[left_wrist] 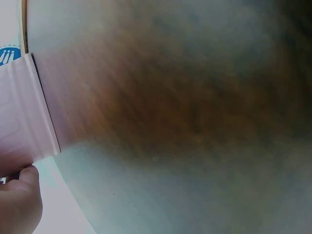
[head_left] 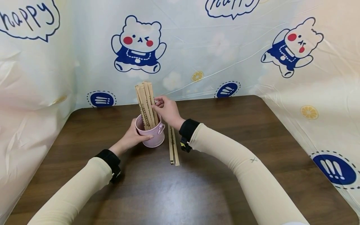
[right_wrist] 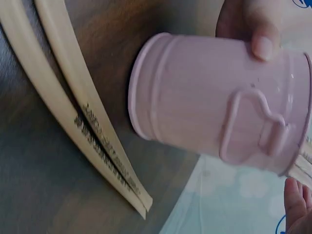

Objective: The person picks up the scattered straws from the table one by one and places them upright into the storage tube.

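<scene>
A small pink bucket (head_left: 153, 139) with a wire-like side handle stands on the table. Several long, tan paper-wrapped chopsticks (head_left: 145, 107) with dark print rise out of it, leaning slightly left. My left hand (head_left: 131, 137) grips the bucket from the left, thumb across its front; in the left wrist view part of the bucket's wall (left_wrist: 29, 107) shows above the fingers. My right hand (head_left: 168, 111) is at the right edge of the bundle, thumb and forefinger pinching a wrapped chopstick there. Two more paper-wrapped chopsticks (right_wrist: 92, 122) lie side by side on the table, right of the bucket.
The brown wooden table (head_left: 213, 187) reaches back to a printed curtain (head_left: 185, 47) with cartoon bears, which also hangs along both sides. My right forearm (head_left: 225, 143) extends over the table, its wrist just right of the two lying chopsticks.
</scene>
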A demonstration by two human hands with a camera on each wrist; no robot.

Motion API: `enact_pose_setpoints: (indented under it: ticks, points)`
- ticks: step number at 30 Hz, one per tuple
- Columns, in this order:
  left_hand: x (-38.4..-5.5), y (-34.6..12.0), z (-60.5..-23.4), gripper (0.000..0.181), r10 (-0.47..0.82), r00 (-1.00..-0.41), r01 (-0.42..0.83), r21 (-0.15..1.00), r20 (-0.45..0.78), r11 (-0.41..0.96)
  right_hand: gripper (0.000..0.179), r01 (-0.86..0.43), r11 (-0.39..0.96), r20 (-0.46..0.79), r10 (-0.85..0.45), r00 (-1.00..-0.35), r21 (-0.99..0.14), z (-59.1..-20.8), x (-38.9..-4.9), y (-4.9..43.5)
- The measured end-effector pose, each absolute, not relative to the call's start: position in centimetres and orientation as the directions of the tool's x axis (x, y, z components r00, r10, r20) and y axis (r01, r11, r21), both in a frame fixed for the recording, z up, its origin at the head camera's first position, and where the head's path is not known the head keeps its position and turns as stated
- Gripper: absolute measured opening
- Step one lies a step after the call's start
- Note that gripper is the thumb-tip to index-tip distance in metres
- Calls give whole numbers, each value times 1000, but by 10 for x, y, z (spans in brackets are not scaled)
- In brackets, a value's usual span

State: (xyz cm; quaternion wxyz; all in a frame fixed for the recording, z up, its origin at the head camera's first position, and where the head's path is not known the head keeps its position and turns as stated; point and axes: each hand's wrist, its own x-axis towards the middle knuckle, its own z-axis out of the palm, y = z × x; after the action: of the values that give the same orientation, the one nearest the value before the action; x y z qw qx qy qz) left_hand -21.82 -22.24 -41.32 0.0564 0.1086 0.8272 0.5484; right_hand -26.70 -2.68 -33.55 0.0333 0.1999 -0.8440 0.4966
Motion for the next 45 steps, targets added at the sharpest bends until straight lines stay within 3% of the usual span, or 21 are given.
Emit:
enact_pose_setpoints:
  ticks: [14, 28, 31, 35, 45]
  points:
    - [-220, -223, -414, 100, 230, -973, 107, 914, 16, 391, 36, -350, 422, 256, -264, -930, -836, -333, -280, -2]
    - [-219, -222, -414, 100, 236, -971, 111, 919, 20, 379, 33, -119, 634, -22, -209, -978, -765, -363, -274, 9]
    - [-219, -222, -414, 100, 240, -970, 116, 920, 25, 375, 12, -78, 694, -114, -226, -968, -715, -373, -273, 11]
    - [-220, -222, -414, 101, 239, -971, 118, 922, 29, 368, 32, -43, 722, -204, -252, -946, -691, -388, -270, 12]
    - [-219, -221, -413, 100, 241, -970, 114, 917, 21, 381, 45, -43, 731, -223, -263, -939, -681, -404, -264, 13]
